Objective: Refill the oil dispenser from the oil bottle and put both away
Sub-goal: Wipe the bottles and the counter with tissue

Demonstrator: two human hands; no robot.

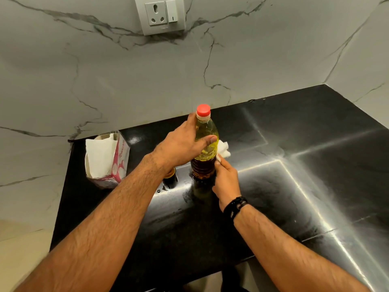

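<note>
A clear plastic oil bottle (205,157) with yellow oil and a red cap (203,109) stands upright on the black counter (305,169). My left hand (185,142) grips its upper body, thumb across the front. My right hand (226,182) holds a white tissue (223,149) against the bottle's lower right side. The oil dispenser (170,178), a small dark bottle, stands just left of the oil bottle, mostly hidden under my left wrist.
A pink and white tissue box (107,159) with paper sticking out sits at the counter's back left. A marble wall with a socket (161,14) rises behind. The counter's front edge runs near my forearms.
</note>
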